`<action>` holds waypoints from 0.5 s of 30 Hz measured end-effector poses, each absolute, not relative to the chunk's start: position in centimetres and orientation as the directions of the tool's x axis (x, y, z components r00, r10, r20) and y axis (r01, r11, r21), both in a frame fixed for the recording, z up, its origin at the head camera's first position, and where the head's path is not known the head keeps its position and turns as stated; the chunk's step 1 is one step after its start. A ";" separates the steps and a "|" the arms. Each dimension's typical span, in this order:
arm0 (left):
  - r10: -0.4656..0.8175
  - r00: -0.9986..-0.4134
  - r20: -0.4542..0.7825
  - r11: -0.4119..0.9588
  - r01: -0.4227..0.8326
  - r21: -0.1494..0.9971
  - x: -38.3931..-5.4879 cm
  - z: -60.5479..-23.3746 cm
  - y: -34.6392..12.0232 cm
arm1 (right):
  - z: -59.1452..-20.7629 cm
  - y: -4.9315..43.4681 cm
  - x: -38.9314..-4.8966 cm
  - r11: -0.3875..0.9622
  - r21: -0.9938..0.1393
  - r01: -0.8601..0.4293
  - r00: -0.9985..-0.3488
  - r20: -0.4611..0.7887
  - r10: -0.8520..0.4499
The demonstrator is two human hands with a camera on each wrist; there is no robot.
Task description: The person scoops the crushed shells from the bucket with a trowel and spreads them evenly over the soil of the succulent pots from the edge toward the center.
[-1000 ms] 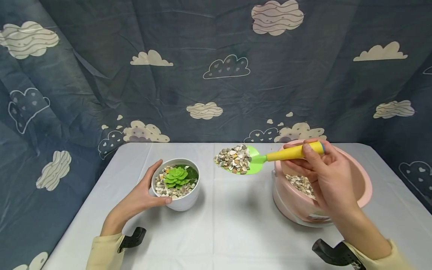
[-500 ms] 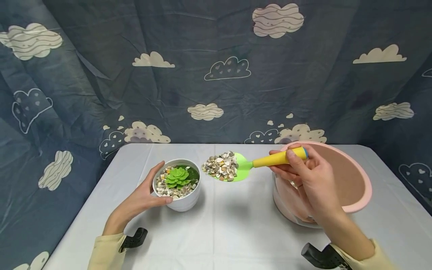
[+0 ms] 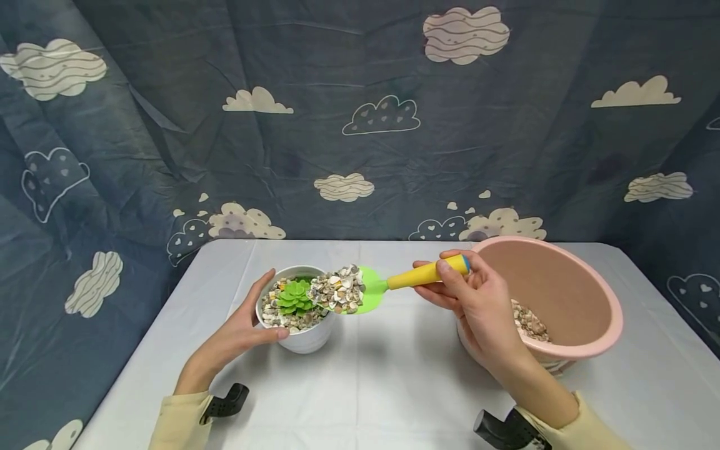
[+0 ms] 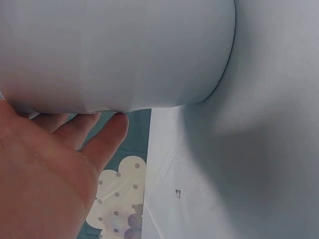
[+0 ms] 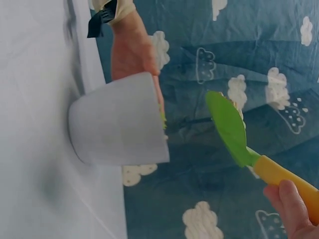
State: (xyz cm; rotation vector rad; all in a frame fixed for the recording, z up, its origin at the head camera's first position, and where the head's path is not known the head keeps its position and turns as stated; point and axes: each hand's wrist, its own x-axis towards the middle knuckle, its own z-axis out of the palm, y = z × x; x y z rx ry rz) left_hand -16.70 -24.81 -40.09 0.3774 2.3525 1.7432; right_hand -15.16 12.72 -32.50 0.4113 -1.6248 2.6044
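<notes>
A green succulent (image 3: 294,296) sits among small pebbles in a white flowerpot (image 3: 306,341) on the left. My left hand (image 3: 233,337) holds the pot from its left side, thumb at the front of the rim and fingers farther back. In my right hand (image 3: 480,306) is the yellow handle of a garden trowel (image 3: 416,277). Its green blade carries a heap of mixed pebbles (image 3: 339,289), and the tip overlaps the pot's right rim in the head view. From the right wrist view, the blade (image 5: 229,127) is raised above the pot's opening, apart from it.
A pink bucket (image 3: 568,287) with pebbles (image 3: 530,322) at its bottom stands at the right, partly behind my right forearm. A white cloth covers the table (image 3: 388,400). Behind it hangs a dark blue curtain (image 3: 371,56) with cloud prints.
My right hand has moved left and slightly down with the loaded trowel, from beside the bucket to the flowerpot's rim. The left hand stays on the flowerpot.
</notes>
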 end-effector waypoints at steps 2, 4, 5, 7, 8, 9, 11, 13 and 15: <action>0.312 -0.950 0.000 0.271 0.089 0.959 -16.7 -40.2 -24.8 | -32.9 12.2 -15.4 -0.439 -0.885 -0.156 -0.970 0.222 -0.102; 0.313 -0.950 -0.004 0.266 0.084 0.960 -16.7 -40.2 -24.7 | -33.2 11.8 -15.7 -0.425 -0.894 -0.142 -0.973 0.205 -0.106; 0.313 -0.950 -0.003 0.262 0.083 0.961 -16.7 -40.2 -24.7 | -33.4 11.6 -15.8 -0.424 -0.895 -0.138 -0.973 0.201 -0.108; 0.315 -0.949 0.000 0.254 0.084 0.964 -16.7 -40.1 -24.8 | -33.6 11.1 -16.0 -0.428 -0.894 -0.129 -0.974 0.195 -0.113; 0.317 -0.948 0.003 0.250 0.086 0.964 -16.7 -40.1 -24.8 | -33.8 10.9 -16.0 -0.432 -0.893 -0.126 -0.975 0.192 -0.113; 0.319 -0.948 0.005 0.247 0.089 0.965 -16.7 -40.1 -24.8 | -33.9 10.6 -16.1 -0.436 -0.892 -0.122 -0.976 0.188 -0.112; 0.320 -0.947 0.012 0.245 0.095 0.965 -16.7 -40.2 -24.8 | -34.1 10.1 -16.3 -0.442 -0.890 -0.111 -0.978 0.177 -0.109; 0.320 -0.947 0.014 0.247 0.097 0.964 -16.7 -40.2 -24.9 | -34.4 9.6 -16.6 -0.444 -0.890 -0.102 -0.981 0.164 -0.104; 0.320 -0.947 0.016 0.254 0.102 0.962 -16.8 -40.2 -24.9 | -34.5 9.1 -16.8 -0.448 -0.889 -0.093 -0.984 0.151 -0.096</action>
